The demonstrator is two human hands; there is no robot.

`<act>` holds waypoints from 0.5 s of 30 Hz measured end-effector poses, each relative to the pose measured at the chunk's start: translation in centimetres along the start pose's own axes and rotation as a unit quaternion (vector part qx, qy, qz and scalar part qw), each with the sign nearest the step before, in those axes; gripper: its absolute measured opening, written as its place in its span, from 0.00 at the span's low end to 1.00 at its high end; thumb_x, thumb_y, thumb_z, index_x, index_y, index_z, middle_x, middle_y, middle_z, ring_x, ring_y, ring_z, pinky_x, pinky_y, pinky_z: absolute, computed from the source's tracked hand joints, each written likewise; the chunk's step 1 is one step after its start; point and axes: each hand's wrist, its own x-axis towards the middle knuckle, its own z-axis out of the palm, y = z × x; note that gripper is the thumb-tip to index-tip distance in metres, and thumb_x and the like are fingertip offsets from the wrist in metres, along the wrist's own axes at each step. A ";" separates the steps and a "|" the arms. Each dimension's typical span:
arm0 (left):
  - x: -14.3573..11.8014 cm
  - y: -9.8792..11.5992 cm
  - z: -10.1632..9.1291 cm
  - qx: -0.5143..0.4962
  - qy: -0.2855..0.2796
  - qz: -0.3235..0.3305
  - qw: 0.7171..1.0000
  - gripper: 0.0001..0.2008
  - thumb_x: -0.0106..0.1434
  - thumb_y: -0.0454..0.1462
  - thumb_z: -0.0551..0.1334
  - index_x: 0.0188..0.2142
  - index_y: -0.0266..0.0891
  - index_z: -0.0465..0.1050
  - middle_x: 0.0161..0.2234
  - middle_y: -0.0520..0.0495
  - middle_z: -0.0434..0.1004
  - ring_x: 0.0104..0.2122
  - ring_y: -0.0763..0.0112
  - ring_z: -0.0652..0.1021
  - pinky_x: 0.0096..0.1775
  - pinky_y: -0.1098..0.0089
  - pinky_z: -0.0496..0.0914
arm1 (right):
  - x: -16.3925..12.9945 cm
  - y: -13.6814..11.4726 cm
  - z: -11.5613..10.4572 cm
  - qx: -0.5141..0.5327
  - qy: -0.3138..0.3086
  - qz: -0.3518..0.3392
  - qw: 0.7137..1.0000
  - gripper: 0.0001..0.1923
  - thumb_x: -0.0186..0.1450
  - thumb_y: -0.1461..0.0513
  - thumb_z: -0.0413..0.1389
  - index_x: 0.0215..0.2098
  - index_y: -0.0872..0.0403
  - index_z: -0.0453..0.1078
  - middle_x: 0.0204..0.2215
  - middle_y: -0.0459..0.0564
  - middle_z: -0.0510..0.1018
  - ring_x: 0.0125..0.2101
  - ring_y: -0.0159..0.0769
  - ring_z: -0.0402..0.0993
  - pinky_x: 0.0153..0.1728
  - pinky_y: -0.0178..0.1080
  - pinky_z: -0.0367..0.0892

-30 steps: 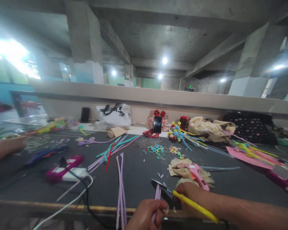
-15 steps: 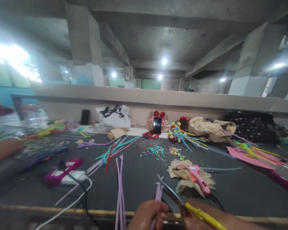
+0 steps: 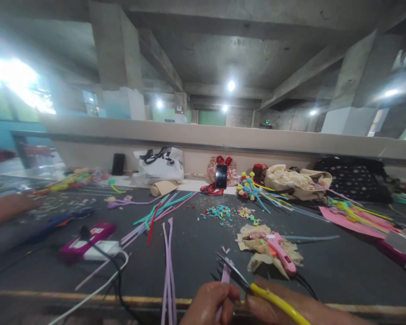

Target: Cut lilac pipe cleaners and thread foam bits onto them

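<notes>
At the front edge of the table, my left hand (image 3: 211, 302) is closed around a short bundle of lilac pipe cleaners (image 3: 226, 271), whose tips point away from me. My right hand (image 3: 267, 300) grips scissors (image 3: 277, 300) with yellow handles. Their metal blades are parted and lie across the tips of the bundle. Small lilac offcuts (image 3: 226, 249) rest just beyond the blades. Left of my hands, several long lilac pipe cleaners (image 3: 169, 271) hang over the table edge.
A pink glue gun (image 3: 280, 255) rests on crumpled paper at right. Beyond are turquoise snippets (image 3: 218, 212), a propped phone (image 3: 221, 176) and bundled colourful stems (image 3: 253, 192). A magenta power strip (image 3: 101, 232) with cables lies left. Another person's arm (image 3: 10, 210) reaches in there.
The scissors have shifted left, and their blades now stand parted across the bundle's tips. Loose lilac offcuts now lie beyond the bundle.
</notes>
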 end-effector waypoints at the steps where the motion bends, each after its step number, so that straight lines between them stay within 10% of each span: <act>1: -0.1 0.1 -0.1 -0.001 -0.004 0.000 1.000 0.21 0.41 0.50 0.53 0.24 0.35 0.68 0.05 0.60 0.56 0.07 0.82 0.52 0.14 0.75 0.42 | 0.1 -0.1 0.1 -0.004 0.002 -0.015 1.000 0.26 0.55 0.41 0.40 0.25 0.53 0.64 0.21 0.43 0.61 0.23 0.28 0.56 0.25 0.31 0.55; 15: 0.9 0.3 0.3 -0.076 0.033 -0.101 0.992 0.08 0.52 0.38 0.52 0.25 0.35 0.66 0.04 0.60 0.55 0.04 0.84 0.50 0.12 0.79 0.44 | 1.8 1.8 0.9 0.138 -0.018 0.168 0.976 0.10 0.55 0.57 0.51 0.31 0.55 0.62 0.13 0.37 0.58 0.09 0.19 0.49 0.10 0.24 0.43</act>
